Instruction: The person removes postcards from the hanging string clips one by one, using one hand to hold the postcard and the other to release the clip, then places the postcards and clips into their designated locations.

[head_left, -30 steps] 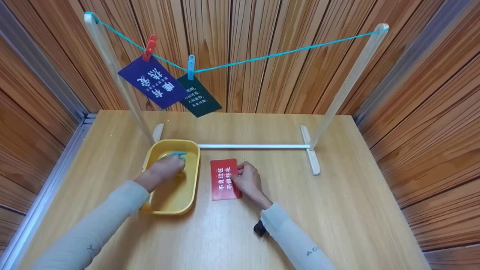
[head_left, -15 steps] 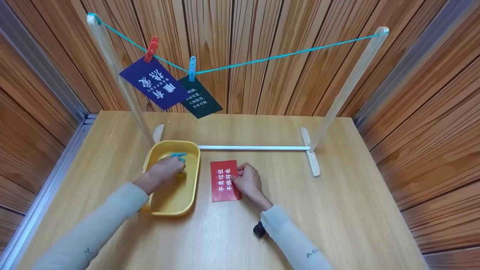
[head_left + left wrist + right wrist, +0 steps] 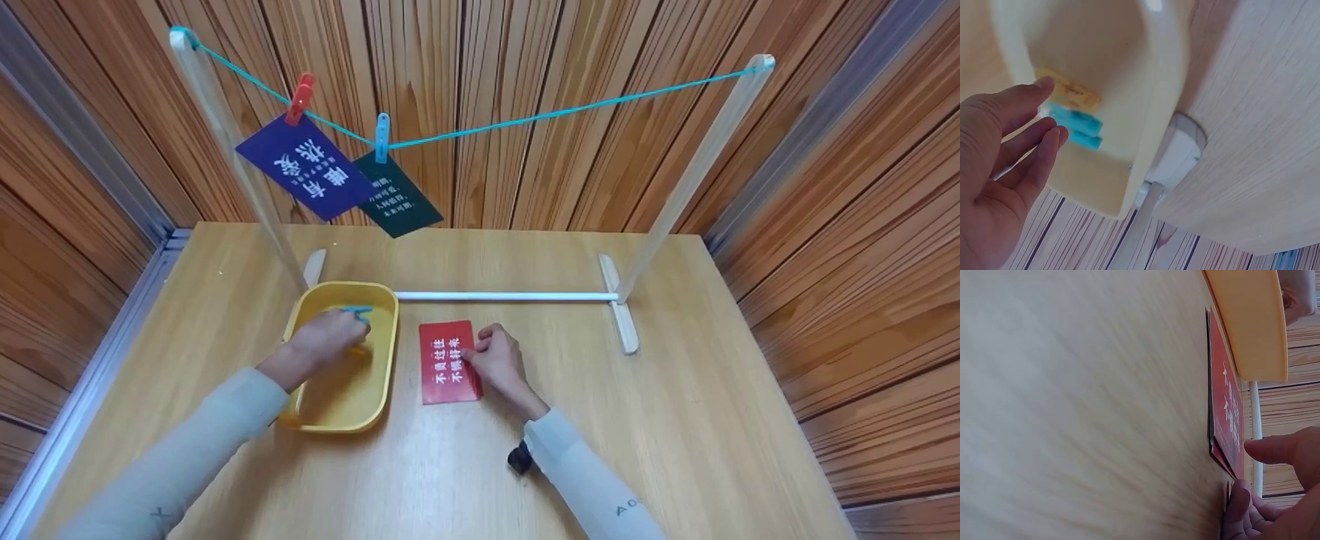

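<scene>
My left hand (image 3: 326, 341) reaches down inside the yellow tray (image 3: 394, 352). In the left wrist view its thumb and fingers stand apart, half bent, just over a yellow clothespin (image 3: 1069, 93) and a blue clothespin (image 3: 1078, 126). Beside the tray, a red card (image 3: 446, 364) with white characters lies on top of a small stack on the table. At its right edge is my right hand (image 3: 499, 364), thumb over the card and fingers at the edge. The right wrist view shows the near corner of the card (image 3: 1224, 399) slightly raised between thumb and fingers.
Behind the tray stands a frame with two posts (image 3: 701, 165), a white bottom bar (image 3: 502, 297) and a turquoise line (image 3: 540, 112). A red clothespin (image 3: 299, 97) holds a purple card (image 3: 300, 169) on the line; a blue clothespin holds a dark green card (image 3: 401, 202).
Both hands stay in nearly the same place, the left in the tray and the right at the red card. Only a slight shift of the head view shows.
</scene>
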`<state>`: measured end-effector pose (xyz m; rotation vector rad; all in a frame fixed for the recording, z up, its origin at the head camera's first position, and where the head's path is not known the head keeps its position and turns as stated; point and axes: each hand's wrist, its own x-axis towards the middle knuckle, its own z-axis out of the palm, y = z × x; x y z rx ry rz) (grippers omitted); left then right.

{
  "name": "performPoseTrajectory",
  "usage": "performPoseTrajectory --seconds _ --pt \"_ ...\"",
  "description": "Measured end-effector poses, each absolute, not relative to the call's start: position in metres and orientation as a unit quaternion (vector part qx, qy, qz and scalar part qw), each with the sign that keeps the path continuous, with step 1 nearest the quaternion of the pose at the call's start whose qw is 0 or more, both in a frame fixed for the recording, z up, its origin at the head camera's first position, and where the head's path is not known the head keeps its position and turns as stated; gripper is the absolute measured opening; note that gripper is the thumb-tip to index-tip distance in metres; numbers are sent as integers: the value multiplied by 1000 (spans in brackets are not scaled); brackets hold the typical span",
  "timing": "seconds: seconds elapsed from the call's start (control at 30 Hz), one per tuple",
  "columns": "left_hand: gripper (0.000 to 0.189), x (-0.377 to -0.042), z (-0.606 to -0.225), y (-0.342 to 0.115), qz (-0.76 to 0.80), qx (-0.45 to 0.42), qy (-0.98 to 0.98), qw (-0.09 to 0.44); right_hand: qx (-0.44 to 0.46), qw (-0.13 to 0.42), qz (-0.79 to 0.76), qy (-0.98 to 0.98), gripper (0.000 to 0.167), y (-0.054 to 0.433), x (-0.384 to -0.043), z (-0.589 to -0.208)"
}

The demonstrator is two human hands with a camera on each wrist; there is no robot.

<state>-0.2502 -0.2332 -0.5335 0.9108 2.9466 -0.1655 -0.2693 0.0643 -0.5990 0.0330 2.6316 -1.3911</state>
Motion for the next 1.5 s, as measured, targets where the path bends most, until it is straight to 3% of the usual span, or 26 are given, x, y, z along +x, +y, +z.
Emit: performPoseTrajectory --seconds 0.17,0.33,0.67,1.17,1.5 --pt "7 -245 -522 -233 -46 270 961 30 12 91 -482 871 35 66 -269 -598" --pt "22 -242 -514 -235 -22 262 965 27 5 89 -496 864 33 66 -269 -597" --pt "29 -241 -500 -232 1 263 965 12 3 30 -554 832 41 59 -272 -588" --pt "37 -236 -468 -220 12 260 962 -78 -128 22 -596 793 41 52 -278 -551" --pt "47 -233 -427 -214 5 253 954 -162 -160 -31 -599 784 33 49 -278 -519"
